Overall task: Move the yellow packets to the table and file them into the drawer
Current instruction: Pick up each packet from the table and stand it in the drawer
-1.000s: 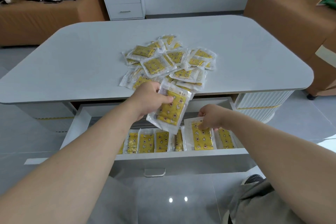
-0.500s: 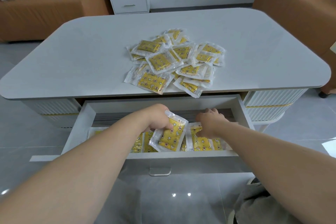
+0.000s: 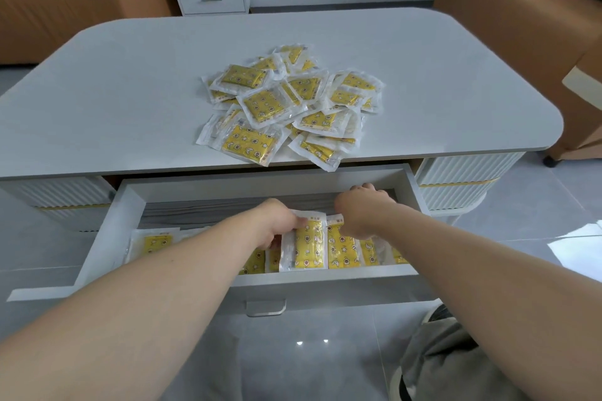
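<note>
In the head view, the left hand (image 3: 280, 226) grips the held packet (image 3: 308, 246) by its upper left edge. The thumb and fingers are curled onto this edge, and the fingertips are partly hidden behind the plastic. The held packet stands upright just to the right of these fingers, with its long axis running from top to bottom. Its lower end is already down among the filed packets (image 3: 345, 252) in the open drawer (image 3: 110, 231).

The right hand (image 3: 361, 213) is on the other side of the held packet, touching the tops of the filed packets there. Its fingers bend downward, but I cannot tell whether they pinch a packet or only press the row aside.

So the slot for the held packet lies between the two hands, directly below the left fingers. I judge that the coming move is a short push straight down by the left hand and then a release. If the packet tilts, it may lie across the row instead of standing in it.

The pile (image 3: 286, 107) of yellow packets waits beyond both hands on the table (image 3: 130, 91), close to its near edge. Many packets are not yet filed, and both hands are about equally near to them.
</note>
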### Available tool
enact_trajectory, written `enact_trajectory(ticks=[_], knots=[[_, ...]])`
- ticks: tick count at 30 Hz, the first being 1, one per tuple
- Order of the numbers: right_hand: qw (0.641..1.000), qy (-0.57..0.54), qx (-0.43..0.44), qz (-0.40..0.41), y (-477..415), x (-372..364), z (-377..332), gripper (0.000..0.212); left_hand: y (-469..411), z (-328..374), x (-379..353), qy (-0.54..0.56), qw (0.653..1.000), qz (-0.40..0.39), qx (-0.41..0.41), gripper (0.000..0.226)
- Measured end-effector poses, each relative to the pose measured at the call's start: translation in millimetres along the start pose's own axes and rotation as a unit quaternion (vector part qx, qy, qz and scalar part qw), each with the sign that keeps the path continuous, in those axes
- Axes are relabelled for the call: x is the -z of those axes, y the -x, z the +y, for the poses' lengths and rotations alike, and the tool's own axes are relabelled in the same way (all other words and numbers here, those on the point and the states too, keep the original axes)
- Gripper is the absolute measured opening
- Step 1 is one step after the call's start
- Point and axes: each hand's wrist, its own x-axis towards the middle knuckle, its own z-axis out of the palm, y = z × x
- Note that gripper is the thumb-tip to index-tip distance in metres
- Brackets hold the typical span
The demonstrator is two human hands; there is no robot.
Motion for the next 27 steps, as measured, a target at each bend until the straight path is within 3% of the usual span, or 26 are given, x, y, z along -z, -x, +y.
enact_trajectory(ticks=[2, 5, 7, 13, 17, 23, 27], knots=[[1.000, -0.002, 0.004, -0.010, 1.5, 2.4, 0.5, 0.048, -2.0, -1.0, -2.6, -0.106, 0.993, 0.006, -0.048, 0.056], [1.000, 0.004, 0.007, -0.027, 4.4, 5.7, 1.8, 0.045, 4.6, 0.7, -1.0, -0.338, 0.927, 0.062, -0.152, 0.054], [0.999, 0.012, 0.011, -0.036, 5.9, 7.7, 3.6, 0.042, 3.0, -1.9, -0.2, -0.394, 0.899, 0.071, -0.180, 0.053], [0.999, 0.023, 0.021, -0.024, 8.7, 20.2, 10.3, 0.030, -0.4, -15.0, -8.4, -0.457, 0.862, 0.104, -0.195, 0.058], [0.999, -0.026, 0.038, -0.007, 22.6, 40.5, 9.9, 0.033, 7.0, -13.3, -8.6, -0.466, 0.849, 0.134, -0.211, 0.066], [0.985, -0.168, 0.037, 0.034, 36.5, 71.4, 6.4, 0.052, 42.1, 25.2, 13.6, -0.461, 0.856, 0.121, -0.199, 0.045], [0.936, -0.347, -0.041, 0.037, 36.9, 79.9, 1.2, 0.058, 61.5, 41.8, 47.7, -0.376, 0.897, 0.154, -0.173, 0.043]])
